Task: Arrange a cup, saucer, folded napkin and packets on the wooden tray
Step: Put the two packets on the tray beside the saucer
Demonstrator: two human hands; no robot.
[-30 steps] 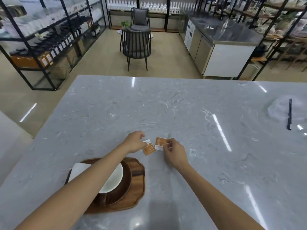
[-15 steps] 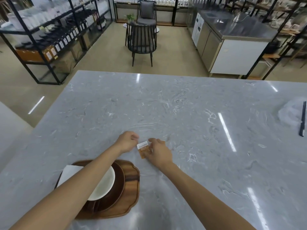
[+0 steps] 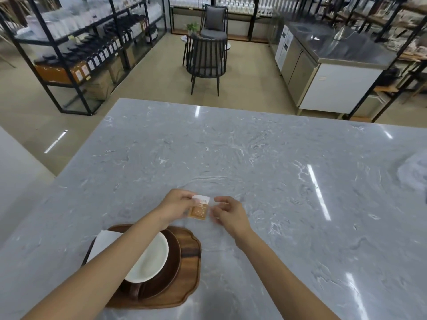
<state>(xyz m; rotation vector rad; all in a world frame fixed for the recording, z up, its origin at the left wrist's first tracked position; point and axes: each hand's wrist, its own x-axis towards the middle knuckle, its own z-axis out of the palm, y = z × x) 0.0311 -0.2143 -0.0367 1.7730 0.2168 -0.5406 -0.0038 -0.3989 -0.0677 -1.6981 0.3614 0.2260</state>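
Note:
A wooden tray lies on the grey marble table at the near left. On it stands a dark brown saucer with a cup that is white inside. A folded white napkin lies on the tray's left part, partly under my forearm. Just beyond the tray my left hand pinches the orange and white packets, stacked together, above the table. My right hand hovers right beside the packets with fingers apart, holding nothing.
The marble table stretches far ahead and to the right. A pale plastic bag lies at its right edge. Beyond the table stand a dark chair, shelving on the left and a steel counter on the right.
The two packets lay apart on the table; my right hand slid one onto the other. Now my left hand holds the stack and my right hand has let go.

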